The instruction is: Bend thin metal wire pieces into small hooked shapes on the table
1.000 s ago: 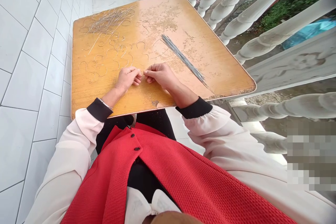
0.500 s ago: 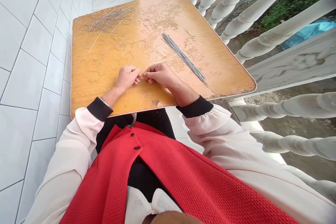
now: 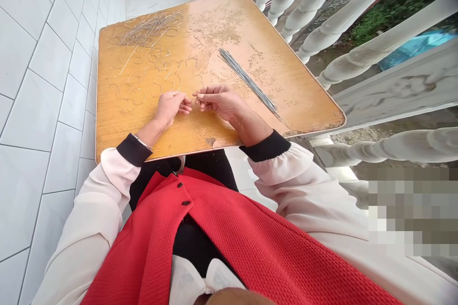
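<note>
My left hand (image 3: 172,108) and my right hand (image 3: 221,102) hover close together over the near part of the wooden table (image 3: 143,124). The left fingers are bent, thumb near the index finger; whatever is between them is too small to make out. On the right, thumb and index finger pinch together, and any thin piece there cannot be made out either. Just beyond my hands lie several small curved pieces of wire (image 3: 166,74). To the right of them rests a bundle of straight grey wires (image 3: 249,83).
A tangled heap of thin wires (image 3: 152,27) covers the table's far left corner. White tiled wall (image 3: 26,119) runs along the left. On the right stands a balustrade (image 3: 322,33) with white posts. The tabletop is worn, its near edge close to my body.
My fingertips have drawn slightly apart, and the left fingers have loosened a little. The wire bundle and loose wires lie as before; the view has shifted slightly.
</note>
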{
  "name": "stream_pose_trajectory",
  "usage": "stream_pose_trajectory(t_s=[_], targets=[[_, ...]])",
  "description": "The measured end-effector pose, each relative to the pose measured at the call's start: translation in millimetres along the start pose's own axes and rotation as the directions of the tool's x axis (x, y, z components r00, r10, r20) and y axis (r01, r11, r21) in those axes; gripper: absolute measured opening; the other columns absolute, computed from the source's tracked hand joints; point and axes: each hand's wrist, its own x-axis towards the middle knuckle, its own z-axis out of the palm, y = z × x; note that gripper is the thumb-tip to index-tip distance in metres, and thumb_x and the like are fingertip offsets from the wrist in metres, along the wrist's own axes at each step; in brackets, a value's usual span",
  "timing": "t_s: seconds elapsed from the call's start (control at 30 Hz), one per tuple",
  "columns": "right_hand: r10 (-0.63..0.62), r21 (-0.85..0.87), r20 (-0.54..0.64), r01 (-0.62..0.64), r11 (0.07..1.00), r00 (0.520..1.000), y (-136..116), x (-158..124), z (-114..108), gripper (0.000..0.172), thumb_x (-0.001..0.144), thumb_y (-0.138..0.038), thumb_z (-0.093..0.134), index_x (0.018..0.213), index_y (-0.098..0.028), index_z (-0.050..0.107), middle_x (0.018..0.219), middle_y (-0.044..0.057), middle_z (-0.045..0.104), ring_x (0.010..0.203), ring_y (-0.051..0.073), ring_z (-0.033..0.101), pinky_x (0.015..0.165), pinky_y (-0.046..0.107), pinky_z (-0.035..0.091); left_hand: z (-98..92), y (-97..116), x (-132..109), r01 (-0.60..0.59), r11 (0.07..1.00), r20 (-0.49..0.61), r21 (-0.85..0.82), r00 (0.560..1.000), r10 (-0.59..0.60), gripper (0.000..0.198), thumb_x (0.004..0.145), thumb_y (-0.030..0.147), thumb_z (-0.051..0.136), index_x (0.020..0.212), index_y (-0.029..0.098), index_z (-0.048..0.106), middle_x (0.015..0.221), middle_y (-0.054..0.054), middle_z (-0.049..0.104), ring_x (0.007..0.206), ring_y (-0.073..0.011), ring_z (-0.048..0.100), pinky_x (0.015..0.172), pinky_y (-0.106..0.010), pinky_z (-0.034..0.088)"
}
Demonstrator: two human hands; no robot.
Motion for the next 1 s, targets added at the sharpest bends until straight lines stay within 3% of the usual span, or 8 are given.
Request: stream_pose_trajectory(t_s=[0.27,0.5,0.63,0.77,1.0], targets=[[-0.013,0.098,-0.031,0.016,0.995,0.999,3,2,-1,0.018,0.089,-0.015,0.075,0.071,-0.014,0.075,0.062,0.001,0.067,0.051,0.006,0.057,0.054,0.016,0.052,-4.3,-2,1,0.01,0.995,0.093,-0.1,0.996,-0.001,0.024,0.1,0.024,0.061,0.078,0.013,0.065,0.062,0.001,0.068,0.052,-0.0053,0.063,0.058,-0.016,0.05],[0.023,0.118,-0.072,-0.015,0.993,0.997,4,4,-4,0.025,0.09,-0.008,0.066,0.068,-0.012,0.075,0.065,0.004,0.07,0.05,0.008,0.058,0.05,0.018,0.049,-6.5,-2,2,0.03,0.959,0.2,-0.283,0.979,0.029,0.02,0.102,0.017,0.06,0.084,0.012,0.068,0.071,0.001,0.072,0.059,-0.0035,0.066,0.066,-0.015,0.052],[0.008,0.083,-0.081,-0.002,0.997,0.997,5,4,-4,0.029,0.089,-0.005,0.062,0.063,-0.012,0.074,0.062,0.005,0.069,0.049,0.008,0.058,0.05,0.018,0.048,-7.5,-3,2,0.049,0.961,0.248,-0.271,0.968,0.021,0.022,0.1,0.021,0.064,0.08,0.011,0.068,0.069,0.0,0.072,0.058,-0.0051,0.067,0.065,-0.017,0.053],[-0.007,0.02,-0.094,0.009,1.0,0.996,3,2,-2,0.028,0.087,-0.004,0.063,0.062,-0.011,0.073,0.061,0.005,0.067,0.047,0.008,0.056,0.049,0.02,0.046,-10.0,-4,2,0.055,0.973,0.294,-0.223,0.956,0.014,0.028,0.102,0.013,0.056,0.078,0.009,0.069,0.068,-0.002,0.072,0.058,-0.0058,0.067,0.062,-0.017,0.051],[-0.001,-0.006,-0.14,0.0,1.0,0.99,0,-1,-1,0.032,0.089,-0.002,0.059,0.062,-0.012,0.072,0.06,0.004,0.065,0.044,0.008,0.053,0.047,0.021,0.044,-14.9,-3,5,0.07,0.979,0.293,-0.191,0.956,-0.011,0.026,0.102,0.01,0.054,0.083,0.009,0.071,0.069,-0.002,0.072,0.059,-0.0062,0.068,0.062,-0.018,0.052]])
